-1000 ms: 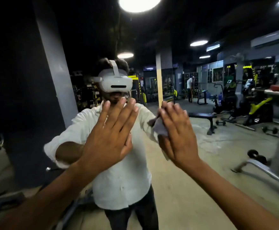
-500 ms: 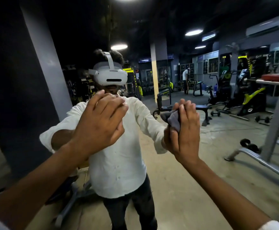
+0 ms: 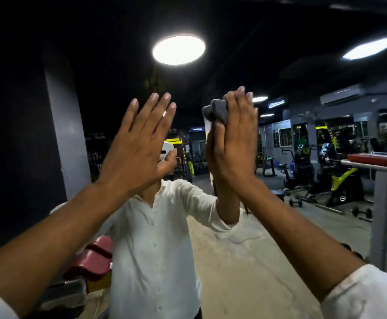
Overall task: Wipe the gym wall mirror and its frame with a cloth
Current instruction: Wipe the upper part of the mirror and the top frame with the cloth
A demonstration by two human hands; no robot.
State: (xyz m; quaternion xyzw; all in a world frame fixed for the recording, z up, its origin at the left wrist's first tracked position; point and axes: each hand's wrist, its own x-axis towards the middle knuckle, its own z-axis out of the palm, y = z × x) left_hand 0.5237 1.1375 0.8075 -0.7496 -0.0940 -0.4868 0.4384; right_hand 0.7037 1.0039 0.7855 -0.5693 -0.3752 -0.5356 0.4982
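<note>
The wall mirror [image 3: 245, 268] fills the whole view; none of its frame shows. My left hand [image 3: 139, 146] lies flat on the glass at centre, fingers spread and straight. Just to its right, my right hand [image 3: 236, 143] presses a bunched grey cloth [image 3: 215, 111] against the glass with straight fingers. The cloth sticks out past the left side of my fingers near their tips. My thumb is hidden. My own reflection in a white shirt [image 3: 158, 249] stands behind both hands.
The glass reflects a grey pillar [image 3: 66, 134] at left, a red padded bench [image 3: 96, 256] at lower left, exercise machines and dumbbells [image 3: 339, 180] at right, and a round ceiling lamp [image 3: 178, 49] above.
Both hands have slid up the glass, and my view has tilted up with them. The cloth rode up under my right hand. My left fingers have spread out straight.
</note>
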